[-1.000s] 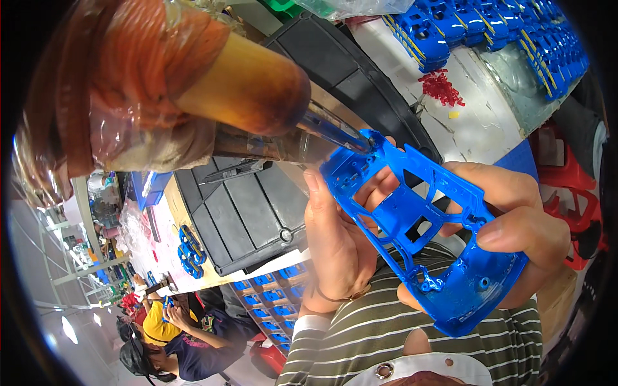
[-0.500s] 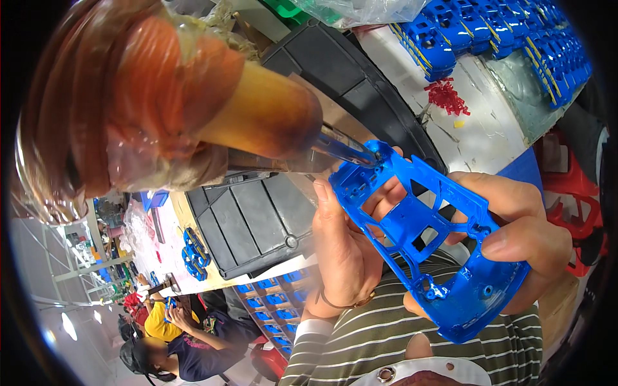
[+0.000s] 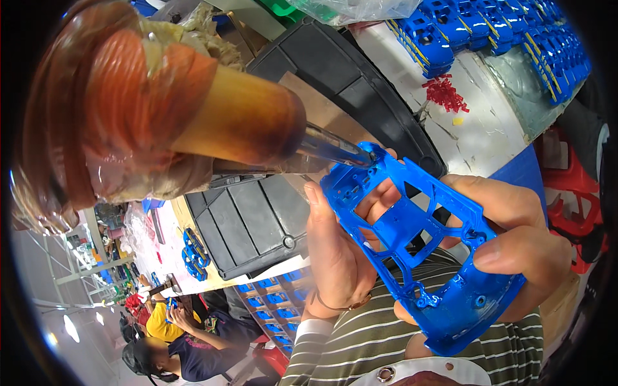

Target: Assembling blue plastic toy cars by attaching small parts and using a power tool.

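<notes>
A blue plastic toy car body shell [image 3: 396,225] is held with its hollow inside facing up. My left hand [image 3: 338,248] grips its far left end, thumb on the rim and fingers underneath. My right hand [image 3: 521,238] is closed round the right, near end, thumb pressed on the inner face. A tool with a metal rod [image 3: 335,147] and a browned yellow handle [image 3: 241,116], wrapped in orange and clear material, comes in from the upper left. Its tip meets the shell's far end beside a corner post; exact contact is hard to make out.
Black ribbed plastic panels [image 3: 251,219] lie behind the shell. Small red pieces [image 3: 444,93] are heaped on the white table, beside stacked blue shells [image 3: 476,26]. Red shells [image 3: 570,212] stand at right. Co-workers sit at lower left, one in a dark shirt [image 3: 206,354].
The shell and both hands have shifted slightly left and toward me. The tool has also moved left in the picture, its tip still at the shell's far end.
</notes>
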`<move>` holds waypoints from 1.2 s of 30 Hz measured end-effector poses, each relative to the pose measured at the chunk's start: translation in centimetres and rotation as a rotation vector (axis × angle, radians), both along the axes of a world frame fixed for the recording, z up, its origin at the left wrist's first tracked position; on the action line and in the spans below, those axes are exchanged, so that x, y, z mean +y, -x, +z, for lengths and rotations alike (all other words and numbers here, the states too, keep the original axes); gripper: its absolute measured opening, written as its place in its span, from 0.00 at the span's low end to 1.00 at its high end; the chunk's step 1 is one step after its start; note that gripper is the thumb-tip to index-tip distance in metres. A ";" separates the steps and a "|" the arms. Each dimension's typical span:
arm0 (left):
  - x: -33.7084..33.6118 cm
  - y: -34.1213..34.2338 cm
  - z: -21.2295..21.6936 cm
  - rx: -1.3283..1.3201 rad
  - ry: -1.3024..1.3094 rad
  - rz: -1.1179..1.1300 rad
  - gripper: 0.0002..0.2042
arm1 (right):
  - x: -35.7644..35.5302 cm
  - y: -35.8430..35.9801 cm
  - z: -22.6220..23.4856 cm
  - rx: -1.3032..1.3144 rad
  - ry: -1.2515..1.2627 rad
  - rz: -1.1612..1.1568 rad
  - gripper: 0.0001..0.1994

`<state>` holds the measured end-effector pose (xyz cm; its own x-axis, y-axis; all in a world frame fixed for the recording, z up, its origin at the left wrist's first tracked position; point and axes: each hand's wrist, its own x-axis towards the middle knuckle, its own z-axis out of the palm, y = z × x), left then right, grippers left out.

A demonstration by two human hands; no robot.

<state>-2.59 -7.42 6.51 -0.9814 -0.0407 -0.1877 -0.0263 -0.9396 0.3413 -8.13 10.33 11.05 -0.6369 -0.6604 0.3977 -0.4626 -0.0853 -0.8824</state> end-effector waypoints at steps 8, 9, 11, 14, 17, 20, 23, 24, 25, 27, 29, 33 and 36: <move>1.5 0.4 2.1 -0.367 0.381 0.056 0.33 | 0.0 0.1 2.2 -0.044 -0.144 -0.026 0.42; 1.5 0.4 2.1 -0.370 0.400 0.059 0.33 | -0.1 0.2 2.2 -0.037 -0.149 -0.012 0.42; 1.5 0.5 2.5 -0.376 0.440 0.065 0.32 | -0.3 0.8 1.9 -0.017 -0.132 0.027 0.42; 1.5 1.0 3.2 -0.404 0.423 0.083 0.32 | -0.2 1.0 1.7 0.004 -0.144 0.020 0.41; 1.4 0.8 2.8 -0.358 0.468 0.088 0.31 | 0.0 0.6 1.7 0.036 -0.142 -0.060 0.41; 0.8 0.4 1.6 -0.250 0.485 0.054 0.30 | -0.2 0.3 0.6 0.108 -0.141 -0.122 0.40; 1.4 0.7 1.2 -0.238 0.402 0.053 0.29 | -0.3 0.8 0.0 0.148 -0.130 -0.105 0.39; 1.4 0.5 0.9 -0.199 0.387 0.026 0.28 | -0.4 1.1 -0.3 0.161 -0.127 -0.096 0.39; 1.4 0.5 0.9 -0.195 0.376 0.007 0.28 | -0.4 1.3 -0.5 0.174 -0.125 -0.087 0.38; 1.4 0.3 1.0 -0.190 0.357 -0.034 0.29 | -0.3 1.5 -0.7 0.195 -0.121 -0.078 0.38; 1.8 0.3 1.2 -0.191 0.333 -0.006 0.29 | -0.3 1.3 -0.6 0.207 -0.118 -0.087 0.38; 2.2 0.3 1.2 -0.223 0.276 0.008 0.29 | -0.1 1.0 -0.7 0.227 -0.105 -0.115 0.38; 2.1 0.2 1.1 -0.213 0.280 -0.025 0.27 | 0.3 0.8 -1.1 0.242 -0.071 -0.127 0.38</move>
<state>-2.83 -5.36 7.57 -0.9229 -0.0958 -0.3730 -0.1463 -0.8087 0.5697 -8.95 10.66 9.92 -0.6085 -0.6128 0.5042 -0.6637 0.0447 -0.7466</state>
